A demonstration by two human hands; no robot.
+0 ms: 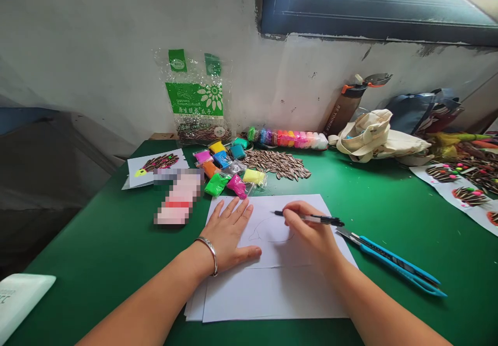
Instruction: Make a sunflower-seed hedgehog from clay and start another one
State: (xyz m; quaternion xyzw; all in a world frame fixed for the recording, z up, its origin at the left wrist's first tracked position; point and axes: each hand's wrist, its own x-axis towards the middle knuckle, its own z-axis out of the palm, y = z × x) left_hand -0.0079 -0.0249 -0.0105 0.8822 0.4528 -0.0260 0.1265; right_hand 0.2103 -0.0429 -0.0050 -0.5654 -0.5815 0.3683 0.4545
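White paper sheets (272, 294) lie stacked on the green table in front of me. My left hand (229, 232) rests flat on the top sheet's left side, fingers spread, a silver bangle at the wrist. My right hand (309, 229) grips a black pen (321, 220) over the right side of the sheet. The pen's tip points left, near a thin curved line drawing (264, 226). Whether the tip touches the paper I cannot tell. Just right of the paper lies a blue-handled cutter knife (400, 265), its blade end close to my right hand.
Behind the paper are coloured clay packets (221, 159), a heap of sunflower seeds (276, 163) and a seed bag (200, 102). A seed-decorated card (155, 168) lies left. A brown bottle (346, 107) and cloth bag (373, 136) stand at the back right.
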